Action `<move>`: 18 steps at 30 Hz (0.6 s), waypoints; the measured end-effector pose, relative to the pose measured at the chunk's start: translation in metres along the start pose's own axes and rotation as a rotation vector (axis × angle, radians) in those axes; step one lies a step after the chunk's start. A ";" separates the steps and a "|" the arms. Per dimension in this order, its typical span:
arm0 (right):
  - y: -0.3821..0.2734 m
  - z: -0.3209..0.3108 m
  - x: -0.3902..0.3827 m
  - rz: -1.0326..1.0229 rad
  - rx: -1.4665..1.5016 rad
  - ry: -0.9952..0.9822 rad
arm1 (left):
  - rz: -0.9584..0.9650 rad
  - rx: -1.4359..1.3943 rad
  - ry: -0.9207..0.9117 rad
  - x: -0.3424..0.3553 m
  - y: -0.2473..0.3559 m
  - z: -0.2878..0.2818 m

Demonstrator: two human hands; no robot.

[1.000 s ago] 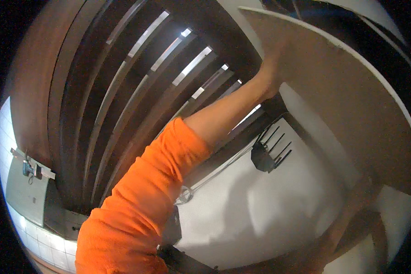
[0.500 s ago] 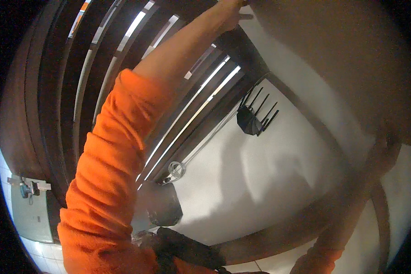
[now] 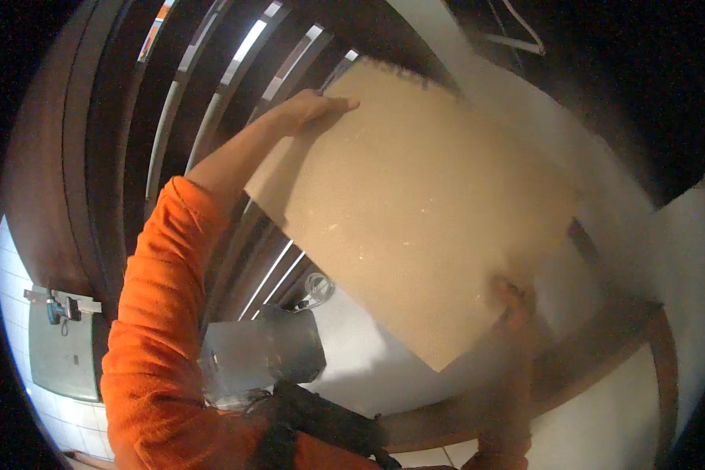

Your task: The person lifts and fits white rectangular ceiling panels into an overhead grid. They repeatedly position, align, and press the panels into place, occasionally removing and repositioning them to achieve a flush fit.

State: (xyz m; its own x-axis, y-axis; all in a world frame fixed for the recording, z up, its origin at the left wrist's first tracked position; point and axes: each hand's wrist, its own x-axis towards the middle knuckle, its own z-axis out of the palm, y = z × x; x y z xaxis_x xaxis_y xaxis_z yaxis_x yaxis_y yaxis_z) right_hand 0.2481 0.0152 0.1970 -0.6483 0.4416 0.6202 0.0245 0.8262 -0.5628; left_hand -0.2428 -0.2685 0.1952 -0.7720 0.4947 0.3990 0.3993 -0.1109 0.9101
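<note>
A thin, tan square board (image 3: 403, 196) with small pale scuffs and dark bits along its top edge fills the middle of the head view, tilted. My left hand (image 3: 309, 113) grips it by the upper left edge, thumb on the face. My right hand (image 3: 513, 298) holds the lower right edge with curled fingers, partly in haze and shadow. Below the board's left corner are a coiled pale cable (image 3: 319, 288) and a dark grey, box-like object (image 3: 262, 345). The wall behind the board is mostly hidden by it.
Dark wooden slats (image 3: 102, 157) run along the left and top. A cordless drill (image 3: 61, 309) lies at far left on a greenish panel (image 3: 63, 360) above white tiles. A dark opening (image 3: 619, 70) with pale edges is at upper right, and a curved brown band (image 3: 587, 368) crosses lower right.
The board has moved down from upper right into the middle, its face now lit, covering the black many-pronged device. My left hand is lower and further left; my right hand has moved left.
</note>
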 end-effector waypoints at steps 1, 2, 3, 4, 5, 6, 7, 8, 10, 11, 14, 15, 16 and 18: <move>-0.008 0.027 -0.001 0.135 0.303 0.029 | 0.022 -0.148 -0.149 -0.002 0.002 -0.004; -0.019 0.054 -0.001 0.266 0.607 0.058 | 0.044 -0.297 -0.295 -0.007 0.005 -0.011; -0.039 0.070 -0.003 0.339 0.665 0.091 | 0.059 -0.451 -0.438 -0.012 0.003 -0.017; -0.068 0.084 -0.006 0.406 0.719 0.106 | -0.009 -0.282 -0.464 0.007 -0.014 -0.054; -0.080 0.090 -0.011 0.482 0.770 0.131 | -0.082 -0.114 -0.502 0.028 -0.034 -0.089; -0.079 0.087 -0.012 0.508 0.841 0.104 | -0.093 -0.264 -0.604 0.029 -0.035 -0.101; -0.073 0.085 -0.013 0.528 0.920 0.080 | -0.065 -0.511 -0.587 0.023 -0.042 -0.113; -0.069 0.084 -0.013 0.544 1.001 0.043 | -0.046 -0.642 -0.473 0.011 -0.051 -0.116; -0.074 0.094 -0.027 0.344 0.805 0.162 | 0.017 -0.770 -0.173 -0.016 -0.072 -0.109; -0.077 0.100 -0.032 0.247 0.704 0.205 | 0.045 -0.771 0.031 -0.037 -0.084 -0.099; -0.080 0.119 -0.012 0.275 0.956 0.088 | 0.008 -1.235 0.097 -0.057 -0.153 -0.006; -0.073 0.124 -0.008 0.281 1.010 0.079 | -0.119 -1.364 0.048 -0.077 -0.133 0.042; -0.067 0.135 -0.004 0.258 1.026 0.041 | -0.118 -1.363 -0.038 -0.084 -0.133 0.073; -0.068 0.144 -0.007 0.338 1.072 0.061 | -0.179 -1.455 -0.088 -0.118 -0.052 0.115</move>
State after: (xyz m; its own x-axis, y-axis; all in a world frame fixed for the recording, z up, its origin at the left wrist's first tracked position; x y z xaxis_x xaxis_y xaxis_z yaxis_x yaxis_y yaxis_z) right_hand 0.1415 -0.0949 0.1523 -0.6935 0.6263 0.3562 -0.4940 -0.0534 -0.8678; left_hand -0.1155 -0.2216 0.0882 -0.7036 0.6385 0.3119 -0.5765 -0.7695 0.2747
